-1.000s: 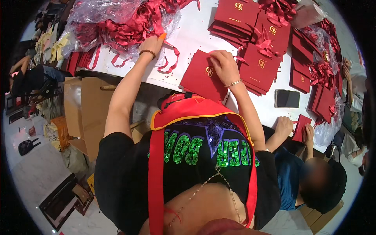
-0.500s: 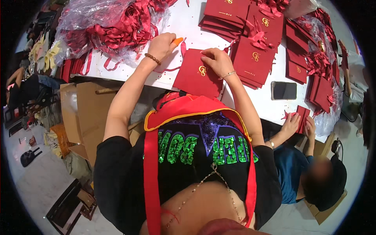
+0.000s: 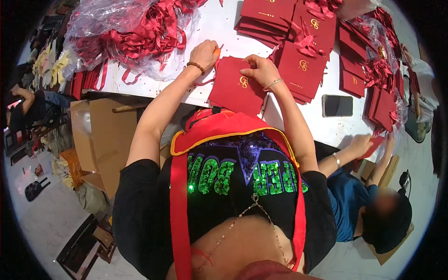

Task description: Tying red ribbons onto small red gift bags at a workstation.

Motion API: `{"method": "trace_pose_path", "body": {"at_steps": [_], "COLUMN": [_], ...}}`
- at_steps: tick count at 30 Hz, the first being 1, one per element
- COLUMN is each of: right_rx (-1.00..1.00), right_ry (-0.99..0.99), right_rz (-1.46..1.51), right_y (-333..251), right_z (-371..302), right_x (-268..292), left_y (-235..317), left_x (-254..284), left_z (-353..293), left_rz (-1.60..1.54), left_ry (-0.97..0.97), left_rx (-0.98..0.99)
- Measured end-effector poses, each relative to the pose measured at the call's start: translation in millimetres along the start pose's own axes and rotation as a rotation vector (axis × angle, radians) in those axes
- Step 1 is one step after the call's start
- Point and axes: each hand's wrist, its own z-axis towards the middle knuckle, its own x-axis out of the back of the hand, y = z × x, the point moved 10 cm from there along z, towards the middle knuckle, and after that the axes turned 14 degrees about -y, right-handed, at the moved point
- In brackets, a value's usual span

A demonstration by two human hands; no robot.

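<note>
A flat dark-red paper gift bag [image 3: 233, 93] with a gold emblem lies on the table in front of me. My right hand [image 3: 262, 71] is curled over its upper right corner, with thumb and fingertips at the top edge. Close to its upper left corner, my left hand [image 3: 204, 56] is closed around an orange-handled tool [image 3: 217, 52]; the tool's working end is too small to make out. A dark-red ribbon [image 3: 205, 83] trails on the table by the bag's left side.
Heaped red ribbons [image 3: 149, 37] in clear plastic lie far left. Stacked red bags [image 3: 301, 70] stand to the right, near a phone [image 3: 338, 106]. A cardboard box [image 3: 109, 135] is below the table's left edge. At lower right, a co-worker [image 3: 347, 200] handles a red piece.
My left hand has moved right, to the bag's upper left corner, with the orange tool turned more upright. My right hand barely shifts. The co-worker's hands have moved the red piece.
</note>
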Motion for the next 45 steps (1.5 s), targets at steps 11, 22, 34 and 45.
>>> {"method": "trace_pose_path", "body": {"at_steps": [11, 22, 34, 45], "right_rx": [-0.021, -0.052, -0.058, 0.031], "right_ry": [-0.029, -0.036, -0.055, -0.027], "right_rz": [0.129, 0.05, 0.042, 0.091], "right_y": [11, 1, -2, -11], "right_z": [0, -6, -9, -11], "right_x": [-9, -9, -9, -9], "left_y": [30, 54, 42, 70], "left_x": [-9, 0, -17, 11], "left_z": [-30, -47, -50, -53], "left_rz": [-1.464, -0.697, -1.512, -0.337], "left_ry": [-0.485, -0.375, -0.461, -0.053], "left_rx": [-0.066, -0.082, -0.012, -0.28]}}
